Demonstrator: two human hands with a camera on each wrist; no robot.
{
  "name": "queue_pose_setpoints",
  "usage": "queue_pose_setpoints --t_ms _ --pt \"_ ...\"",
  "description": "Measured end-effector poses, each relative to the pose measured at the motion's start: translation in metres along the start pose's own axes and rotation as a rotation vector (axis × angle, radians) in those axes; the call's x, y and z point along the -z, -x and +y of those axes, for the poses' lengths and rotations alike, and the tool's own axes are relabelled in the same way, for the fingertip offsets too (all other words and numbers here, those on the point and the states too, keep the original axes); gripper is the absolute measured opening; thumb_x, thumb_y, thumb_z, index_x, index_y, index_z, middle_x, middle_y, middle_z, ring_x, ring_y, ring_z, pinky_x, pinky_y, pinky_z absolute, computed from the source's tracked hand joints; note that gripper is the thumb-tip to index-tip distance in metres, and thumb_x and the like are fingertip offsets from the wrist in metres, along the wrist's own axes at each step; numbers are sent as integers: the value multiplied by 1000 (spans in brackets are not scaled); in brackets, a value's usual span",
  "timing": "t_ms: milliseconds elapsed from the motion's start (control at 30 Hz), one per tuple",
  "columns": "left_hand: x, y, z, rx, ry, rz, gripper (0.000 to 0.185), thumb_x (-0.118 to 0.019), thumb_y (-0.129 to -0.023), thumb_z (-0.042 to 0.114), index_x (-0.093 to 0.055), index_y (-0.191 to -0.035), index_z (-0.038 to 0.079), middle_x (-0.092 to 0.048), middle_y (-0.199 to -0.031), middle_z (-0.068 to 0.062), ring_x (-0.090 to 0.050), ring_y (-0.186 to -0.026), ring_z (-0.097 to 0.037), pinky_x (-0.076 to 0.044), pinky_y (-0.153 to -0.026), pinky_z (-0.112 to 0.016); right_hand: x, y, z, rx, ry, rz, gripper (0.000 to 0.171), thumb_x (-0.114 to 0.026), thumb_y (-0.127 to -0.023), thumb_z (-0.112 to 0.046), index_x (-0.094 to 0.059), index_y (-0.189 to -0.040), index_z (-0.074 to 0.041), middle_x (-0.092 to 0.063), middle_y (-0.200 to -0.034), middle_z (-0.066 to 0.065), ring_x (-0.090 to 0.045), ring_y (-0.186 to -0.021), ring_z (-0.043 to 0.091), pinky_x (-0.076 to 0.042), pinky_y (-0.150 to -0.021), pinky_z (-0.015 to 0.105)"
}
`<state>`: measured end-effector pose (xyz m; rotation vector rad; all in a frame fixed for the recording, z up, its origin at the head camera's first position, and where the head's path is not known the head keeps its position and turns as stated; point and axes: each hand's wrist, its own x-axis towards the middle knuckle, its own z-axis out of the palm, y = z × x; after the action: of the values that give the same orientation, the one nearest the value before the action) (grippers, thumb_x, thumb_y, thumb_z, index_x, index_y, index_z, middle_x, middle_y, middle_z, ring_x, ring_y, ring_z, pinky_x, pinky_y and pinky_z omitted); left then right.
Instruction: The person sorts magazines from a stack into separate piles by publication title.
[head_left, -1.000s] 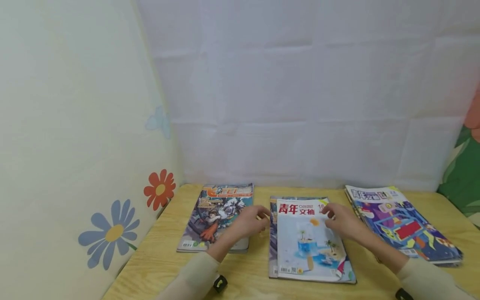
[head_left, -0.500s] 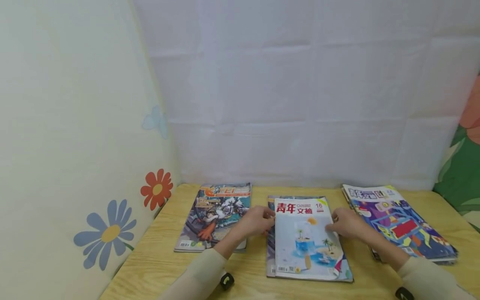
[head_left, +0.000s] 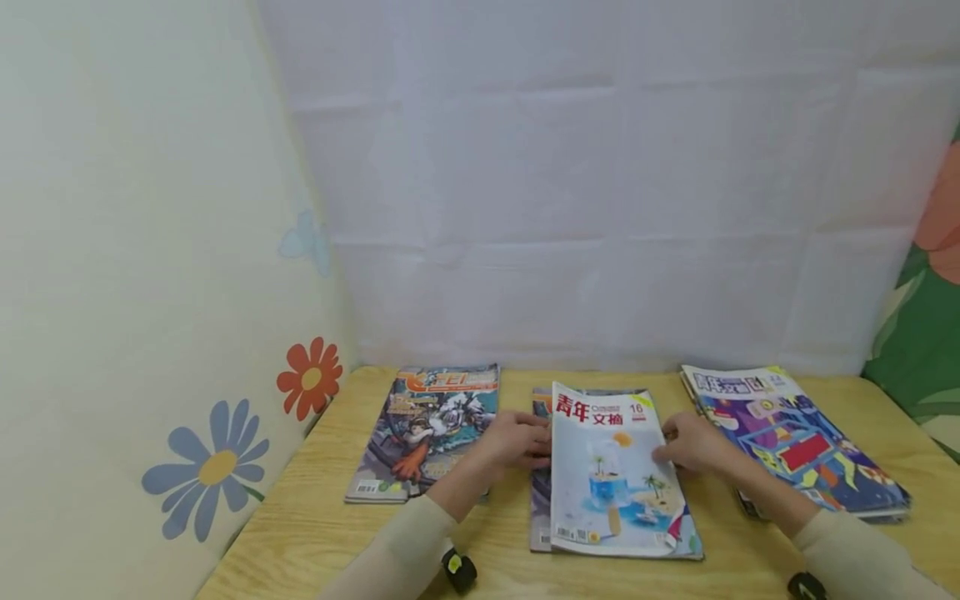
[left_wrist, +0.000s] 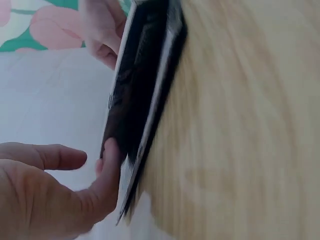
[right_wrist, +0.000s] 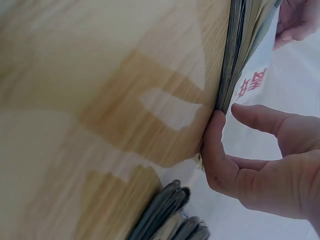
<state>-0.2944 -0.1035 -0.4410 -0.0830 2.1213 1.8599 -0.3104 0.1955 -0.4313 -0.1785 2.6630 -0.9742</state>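
A white magazine (head_left: 611, 483) with red characters and a blue ice-lolly picture lies on top of a darker magazine (head_left: 542, 508) in the middle of the table. Its left side is raised, and a dark gap shows beneath it in the left wrist view. My left hand (head_left: 516, 442) holds that left edge, its fingers (left_wrist: 107, 175) curled under it and the thumb on the cover side. At the right edge my right hand (head_left: 693, 446) grips with thumb and fingers; the fingers (right_wrist: 216, 145) meet the stack's edge in the right wrist view.
Left on the wooden table (head_left: 300, 533) lies a comic-style magazine stack (head_left: 435, 433). A purple-covered magazine stack (head_left: 795, 442) lies at the right, close to my right forearm. A white cloth (head_left: 555, 208) hangs behind, and a flower-patterned sheet (head_left: 150, 292) at the left.
Both hands have closed in on the white magazine's side edges. Its upper left side has risen off the magazine below. The side stacks stay put; the view has shifted slightly.
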Motion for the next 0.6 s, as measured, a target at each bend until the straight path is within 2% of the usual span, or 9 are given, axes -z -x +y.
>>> queue_pose_setpoints --t_ms 67,200,367,467,600 --pt "-2 -1 -1 -13 2 -29 45 -66 -96 4 -55 -137 -10 -69 -110 -18 -69 -101 -30 -60 -81 -42 0 0 1 -3 -11 -1 53 -77 -89 -12 -55 -125 20 -63 -113 26 -62 -94 28 -58 -71 36" --pt "-8 2 -2 -23 -60 -87 59 -71 -92 2 -46 -145 -6 -64 -119 -16 -67 -103 -31 -60 -80 -44 0 -1 3 -8 -32 -6 53 -77 -89 -13 -56 -125 19 -63 -111 22 -60 -89 25 -57 -68 34" --pt "-15 7 0 3 -21 -131 69 -72 -89 0 -35 -147 5 -61 -119 -16 -67 -98 -33 -60 -76 -48 0 -1 7 -24 -66 -19 57 -77 -90 -15 -53 -131 17 -61 -103 16 -58 -84 24 -54 -67 33" --pt "-17 7 -2 -11 25 -125 72 -69 -86 -6 -34 -147 6 -62 -116 -17 -68 -96 -34 -60 -73 -48 0 -1 8 -30 -90 -26 58 -77 -90 -15 -53 -133 16 -59 -97 14 -57 -79 24 -51 -65 33" --pt "-18 7 -4 -29 87 -82 76 -65 -80 -15 -35 -146 8 -65 -116 -17 -69 -95 -34 -61 -72 -47 1 -1 7 -41 -137 -35 60 -76 -90 -15 -51 -134 18 -61 -100 15 -60 -81 24 -55 -66 33"
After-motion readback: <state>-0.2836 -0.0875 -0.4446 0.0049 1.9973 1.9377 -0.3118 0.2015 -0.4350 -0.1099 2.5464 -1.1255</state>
